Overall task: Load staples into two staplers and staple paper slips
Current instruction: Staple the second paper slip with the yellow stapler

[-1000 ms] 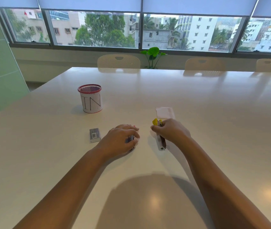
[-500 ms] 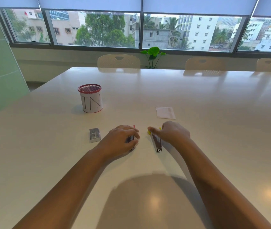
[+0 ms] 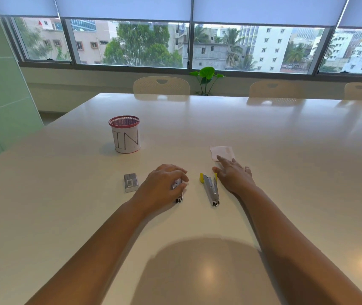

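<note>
The left hand (image 3: 164, 183) curls its fingers over a small stapler (image 3: 179, 190), gripping it against the table (image 3: 197, 249); only the stapler's shiny metal body and its near end show beneath the knuckles. The right hand (image 3: 233, 175) lies with fingers straight and spread, its fingertips (image 3: 219, 158) touching the near edge of the paper slips (image 3: 221, 151), a small, pale, roughly square stack lying flat. Just left of the right hand, and apart from it, lies the second stapler (image 3: 210, 190): a slim, bright metal bar with yellow plastic at its far end, narrowing toward its near end. To the left of the gripped stapler sits a small grey rectangular box of staples (image 3: 130, 182), flat on the table. Beyond that box, further from the gripped stapler, stands a cylindrical cup (image 3: 126, 135) with a red mesh rim and a white paper wrap lettered "IN". The table is smooth, glossy and off-white, reflecting light.
</note>
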Demonstrator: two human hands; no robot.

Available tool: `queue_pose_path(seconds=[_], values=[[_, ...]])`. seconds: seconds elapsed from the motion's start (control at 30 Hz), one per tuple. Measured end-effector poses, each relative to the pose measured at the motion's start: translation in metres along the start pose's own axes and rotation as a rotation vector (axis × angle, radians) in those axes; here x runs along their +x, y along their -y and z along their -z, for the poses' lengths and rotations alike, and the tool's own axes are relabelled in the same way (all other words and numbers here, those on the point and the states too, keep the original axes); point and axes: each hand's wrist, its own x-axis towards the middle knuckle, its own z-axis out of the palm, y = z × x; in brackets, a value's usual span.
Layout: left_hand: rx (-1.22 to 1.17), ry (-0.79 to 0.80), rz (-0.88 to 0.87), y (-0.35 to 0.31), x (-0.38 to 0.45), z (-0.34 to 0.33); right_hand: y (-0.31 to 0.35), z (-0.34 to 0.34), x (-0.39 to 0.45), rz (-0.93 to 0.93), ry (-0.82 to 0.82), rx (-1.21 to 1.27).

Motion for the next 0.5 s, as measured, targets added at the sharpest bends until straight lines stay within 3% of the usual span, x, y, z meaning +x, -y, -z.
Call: queue_pose_path(seconds=[0.1,0.17,0.33,0.5], values=[[0.006,-0.025,-0.004,0.001,0.002,-0.001,0.000,0.005,-0.002,-0.080,-0.239,0.134],[0.012,-0.033,-0.018,0.002,0.001,-0.001,-0.003,0.009,-0.002,-0.132,-0.307,0.159],[0.034,-0.052,-0.024,0.001,0.002,-0.002,-0.006,0.004,-0.003,-0.128,-0.106,0.024],[0.030,-0.084,-0.025,0.000,0.002,-0.002,-0.002,0.011,-0.003,-0.170,-0.096,0.054]])
